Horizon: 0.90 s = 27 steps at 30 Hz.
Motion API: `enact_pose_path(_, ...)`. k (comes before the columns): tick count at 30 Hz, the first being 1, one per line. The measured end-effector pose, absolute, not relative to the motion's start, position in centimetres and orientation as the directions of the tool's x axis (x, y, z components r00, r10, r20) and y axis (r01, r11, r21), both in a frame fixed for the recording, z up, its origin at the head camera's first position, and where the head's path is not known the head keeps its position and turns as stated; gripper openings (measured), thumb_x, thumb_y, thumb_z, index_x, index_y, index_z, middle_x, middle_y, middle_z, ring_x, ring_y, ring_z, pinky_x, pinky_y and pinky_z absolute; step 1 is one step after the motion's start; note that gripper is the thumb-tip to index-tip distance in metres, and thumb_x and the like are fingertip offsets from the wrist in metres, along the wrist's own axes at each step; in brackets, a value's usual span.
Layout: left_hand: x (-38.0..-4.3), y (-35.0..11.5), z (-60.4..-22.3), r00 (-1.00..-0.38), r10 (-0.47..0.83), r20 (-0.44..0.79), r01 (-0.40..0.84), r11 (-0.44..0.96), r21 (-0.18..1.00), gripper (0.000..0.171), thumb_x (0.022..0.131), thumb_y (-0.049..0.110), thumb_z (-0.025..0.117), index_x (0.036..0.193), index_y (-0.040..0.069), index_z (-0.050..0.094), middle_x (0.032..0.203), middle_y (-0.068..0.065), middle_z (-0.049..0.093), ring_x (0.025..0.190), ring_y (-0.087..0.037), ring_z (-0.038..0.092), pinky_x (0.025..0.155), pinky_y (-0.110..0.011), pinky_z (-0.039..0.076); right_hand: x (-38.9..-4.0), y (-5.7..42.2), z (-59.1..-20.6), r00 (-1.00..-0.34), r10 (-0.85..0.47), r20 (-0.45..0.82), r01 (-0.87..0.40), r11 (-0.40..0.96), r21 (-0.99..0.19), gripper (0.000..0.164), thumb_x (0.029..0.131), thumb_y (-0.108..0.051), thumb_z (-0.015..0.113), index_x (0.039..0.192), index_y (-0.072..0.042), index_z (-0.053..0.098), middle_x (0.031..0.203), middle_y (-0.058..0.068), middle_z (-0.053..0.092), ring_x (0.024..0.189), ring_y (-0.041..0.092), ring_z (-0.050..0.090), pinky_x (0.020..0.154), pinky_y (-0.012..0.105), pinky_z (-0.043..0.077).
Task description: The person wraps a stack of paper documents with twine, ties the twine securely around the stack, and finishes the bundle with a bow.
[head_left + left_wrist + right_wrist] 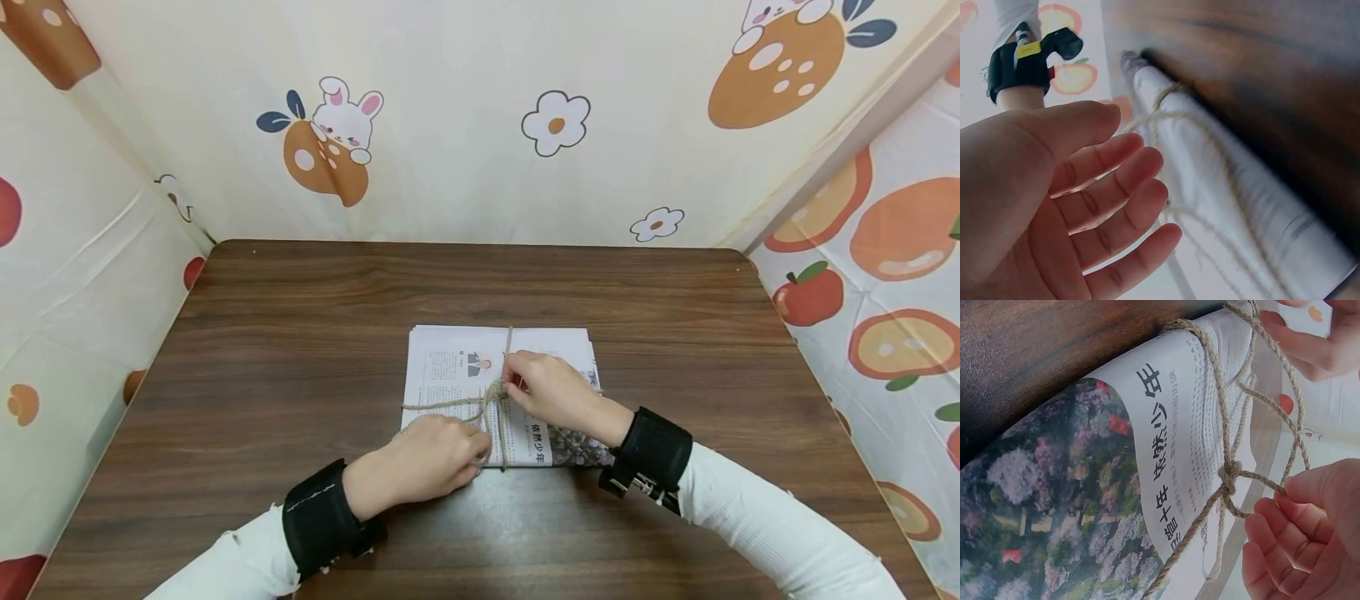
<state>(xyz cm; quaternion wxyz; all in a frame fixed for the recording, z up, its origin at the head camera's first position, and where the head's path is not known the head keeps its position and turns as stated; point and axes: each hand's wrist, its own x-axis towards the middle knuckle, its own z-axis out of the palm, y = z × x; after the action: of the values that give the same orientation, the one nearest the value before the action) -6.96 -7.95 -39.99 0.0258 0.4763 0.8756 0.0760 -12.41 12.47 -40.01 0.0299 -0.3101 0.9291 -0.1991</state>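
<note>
A folded stack of newspapers (442, 350) lies on the table, with jute twine (450, 403) crossed around it and knotted near the middle. In the right wrist view, my right hand (1310, 534) pinches a strand of twine between thumb and forefinger, just beside the knot (1229, 477). My left hand (431, 457) is at the stack's front edge, by a loose loop of twine. Seen from the left wrist, its fingers (1119, 212) are spread and gently bent, with a strand of twine (1222, 156) passing near the thumb tip. No firm grip shows there.
The wooden table (300, 317) surrounds the stack. A patterned cloth with rabbits and flowers (465, 125) hangs behind it, and a fruit-print cloth (900, 258) on the right. Black bands with devices (652, 454) sit on both wrists over white sleeves.
</note>
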Motion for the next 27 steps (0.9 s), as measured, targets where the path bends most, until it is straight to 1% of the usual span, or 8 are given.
enact_pose_path(6,-8.4,-8.3,-37.8,-0.584,0.807,0.088,0.806,0.562,0.189,0.013,0.082,0.024,0.065,0.077,0.015,0.057,0.069,0.008,0.053,0.056,-0.006,0.049,0.049,-0.023,0.04,-12.4,12.5,-40.0,-0.801,-0.595,0.07,-0.573,0.726,-0.38,0.008,0.083,-0.011,0.063,0.079,-0.015,0.056,0.074,-0.007,0.055,0.063,0.004,0.05,0.056,0.018,0.042)
enact_pose_path(11,-10.4,-8.5,-36.4,-0.625,0.758,0.188,0.777,0.58,0.245,0.005,0.082,0.017,0.064,0.079,0.015,0.06,0.07,0.007,0.055,0.056,-0.005,0.047,0.05,-0.022,0.04,-12.3,12.6,-39.9,-0.789,-0.607,0.094,-0.594,0.715,-0.369,0.008,0.083,-0.011,0.063,0.08,-0.015,0.056,0.074,-0.007,0.055,0.063,0.004,0.05,0.057,0.019,0.042)
enact_pose_path(13,-11.1,-8.4,-36.2,-0.634,0.745,0.207,0.77,0.581,0.266,0.004,0.081,0.014,0.064,0.08,0.015,0.06,0.071,0.007,0.056,0.056,-0.005,0.046,0.05,-0.021,0.039,-12.3,12.6,-40.0,-0.785,-0.611,0.103,-0.601,0.711,-0.365,0.009,0.083,-0.01,0.063,0.079,-0.014,0.056,0.074,-0.006,0.055,0.063,0.005,0.051,0.057,0.019,0.042)
enact_pose_path(16,-12.0,-8.1,-36.4,-0.65,0.736,0.188,0.751,0.587,0.301,0.003,0.081,0.013,0.062,0.081,0.016,0.061,0.072,0.005,0.057,0.056,-0.005,0.045,0.05,-0.021,0.037,-12.2,12.6,-40.0,-0.78,-0.616,0.113,-0.61,0.706,-0.36,0.01,0.083,-0.01,0.063,0.079,-0.014,0.056,0.073,-0.006,0.054,0.063,0.005,0.049,0.056,0.019,0.041)
enact_pose_path(20,-12.8,-7.5,-37.3,-0.682,0.715,0.154,0.718,0.615,0.327,0.001,0.081,0.016,0.062,0.081,0.017,0.061,0.073,0.005,0.056,0.058,-0.006,0.045,0.051,-0.022,0.037,-12.3,12.6,-40.1,-0.773,-0.622,0.129,-0.622,0.701,-0.349,0.01,0.083,-0.01,0.063,0.078,-0.015,0.055,0.072,-0.007,0.053,0.061,0.004,0.048,0.055,0.019,0.04)
enact_pose_path(22,-13.1,-7.1,-37.8,-0.693,0.708,0.137,0.705,0.627,0.331,0.004,0.082,0.019,0.063,0.081,0.017,0.061,0.073,0.005,0.056,0.059,-0.007,0.046,0.052,-0.023,0.038,-12.3,12.5,-40.1,-0.77,-0.623,0.136,-0.626,0.699,-0.346,0.01,0.083,-0.01,0.063,0.078,-0.015,0.055,0.072,-0.007,0.053,0.061,0.004,0.047,0.055,0.018,0.04)
enact_pose_path(27,-13.3,-6.5,-38.9,-0.694,0.711,0.11,0.698,0.628,0.343,0.005,0.083,0.02,0.066,0.082,0.016,0.062,0.075,0.004,0.059,0.06,-0.006,0.048,0.051,-0.022,0.038,-12.2,12.4,-40.0,-0.771,-0.621,0.143,-0.627,0.699,-0.344,0.01,0.082,-0.01,0.063,0.077,-0.014,0.055,0.071,-0.007,0.053,0.061,0.004,0.047,0.054,0.018,0.04)
